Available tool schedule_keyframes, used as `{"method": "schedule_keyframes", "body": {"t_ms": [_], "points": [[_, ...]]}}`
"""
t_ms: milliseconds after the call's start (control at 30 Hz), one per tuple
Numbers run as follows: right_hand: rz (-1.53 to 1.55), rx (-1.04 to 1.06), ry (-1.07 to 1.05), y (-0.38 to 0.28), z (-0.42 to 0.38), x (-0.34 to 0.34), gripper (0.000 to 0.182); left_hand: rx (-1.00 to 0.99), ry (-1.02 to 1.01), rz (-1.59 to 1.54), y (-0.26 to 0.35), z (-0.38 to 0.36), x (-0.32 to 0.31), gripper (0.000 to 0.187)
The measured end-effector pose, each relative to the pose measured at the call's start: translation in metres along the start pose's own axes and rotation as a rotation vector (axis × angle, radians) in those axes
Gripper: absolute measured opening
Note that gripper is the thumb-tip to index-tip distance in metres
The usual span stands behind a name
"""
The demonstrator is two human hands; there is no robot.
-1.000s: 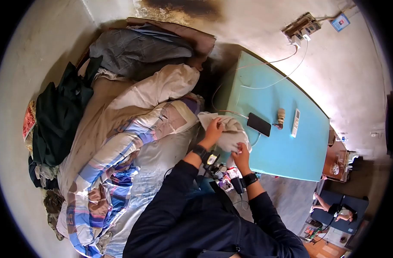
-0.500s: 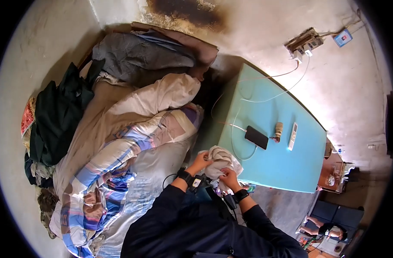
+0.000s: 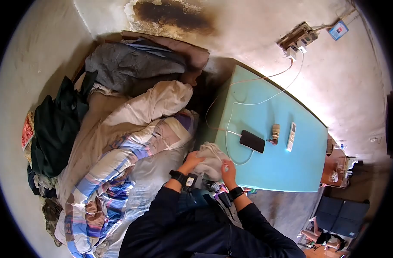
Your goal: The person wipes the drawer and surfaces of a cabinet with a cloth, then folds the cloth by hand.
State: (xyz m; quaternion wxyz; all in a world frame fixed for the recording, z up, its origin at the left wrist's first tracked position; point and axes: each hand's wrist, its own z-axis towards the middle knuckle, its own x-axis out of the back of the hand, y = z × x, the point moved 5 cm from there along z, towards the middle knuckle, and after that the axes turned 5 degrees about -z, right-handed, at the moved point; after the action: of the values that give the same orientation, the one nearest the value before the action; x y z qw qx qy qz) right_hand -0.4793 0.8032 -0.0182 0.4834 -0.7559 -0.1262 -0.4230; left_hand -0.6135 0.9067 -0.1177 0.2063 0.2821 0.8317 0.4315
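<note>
A crumpled light-beige cloth [image 3: 210, 162] is stretched between my two hands, just in front of my body beside the corner of the turquoise tabletop [image 3: 265, 176]. Its exact kind I cannot make out. My left hand [image 3: 192, 161] is closed on the left edge of the cloth, fingers curled over it. On the opposite side my right hand [image 3: 228, 170] pinches the right edge. Both wrists wear dark bands, the left with a small device [image 3: 189, 181]. Below the cloth, several small items near my lap are partly hidden.
On the tabletop lie a phone [image 3: 252, 141] on a white cable, a small brownish object [image 3: 275, 133] and a white remote [image 3: 291, 136]. A plaid quilt [image 3: 132, 150] and dark clothing [image 3: 54, 133] cover the bed at left. Another person [image 3: 325, 238] is at far lower right.
The cloth has shifted slightly left and is spread wider, with my hands farther apart. My right hand has moved up along its edge. The camera view has shifted slightly.
</note>
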Motion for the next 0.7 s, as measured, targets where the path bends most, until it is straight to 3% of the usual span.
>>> {"method": "schedule_keyframes", "body": {"t_ms": [33, 67, 133, 167, 300, 400, 500, 600, 633, 667, 700], "points": [[-0.267, 0.104, 0.263, 0.001, 0.001, 0.015, 0.026, 0.074, 0.049, -0.273, 0.032, -0.022, 0.012, 0.055], [-0.261, 0.098, 0.271, 0.006, 0.007, 0.021, 0.026, 0.149, 0.097, -0.546, 0.048, -0.032, 0.021, 0.048], [-0.363, -0.144, 0.356, 0.020, 0.017, 0.038, 0.031, 0.103, 0.142, -0.644, 0.036, -0.016, 0.044, 0.043], [-0.355, -0.153, 0.365, 0.026, 0.020, 0.038, 0.031, 0.056, 0.189, -0.751, 0.034, -0.009, 0.055, 0.039], [-0.596, -0.239, 0.408, 0.057, 0.031, 0.023, 0.040, -0.102, 0.322, -0.637, 0.104, 0.014, 0.081, 0.040], [-0.678, -0.253, 0.370, 0.056, 0.030, 0.020, 0.044, -0.429, 0.479, -0.048, 0.147, 0.054, 0.093, 0.043], [-0.638, -0.290, 0.337, 0.054, 0.031, 0.023, 0.046, -0.572, 0.458, 0.087, 0.167, 0.110, 0.081, 0.042], [-0.589, -0.300, 0.316, 0.050, 0.034, 0.025, 0.046, -0.545, 0.451, 0.123, 0.184, 0.149, 0.050, 0.042], [-0.601, -0.299, 0.311, 0.050, 0.033, 0.025, 0.046, -0.531, 0.348, -0.023, 0.163, 0.182, 0.041, 0.045], [-0.614, -0.295, 0.304, 0.051, 0.033, 0.024, 0.047, -0.368, 0.308, -0.033, 0.169, 0.182, 0.025, 0.046], [-0.609, -0.301, 0.297, 0.050, 0.033, 0.025, 0.047, -0.360, 0.309, -0.026, 0.165, 0.188, 0.010, 0.046]]}}
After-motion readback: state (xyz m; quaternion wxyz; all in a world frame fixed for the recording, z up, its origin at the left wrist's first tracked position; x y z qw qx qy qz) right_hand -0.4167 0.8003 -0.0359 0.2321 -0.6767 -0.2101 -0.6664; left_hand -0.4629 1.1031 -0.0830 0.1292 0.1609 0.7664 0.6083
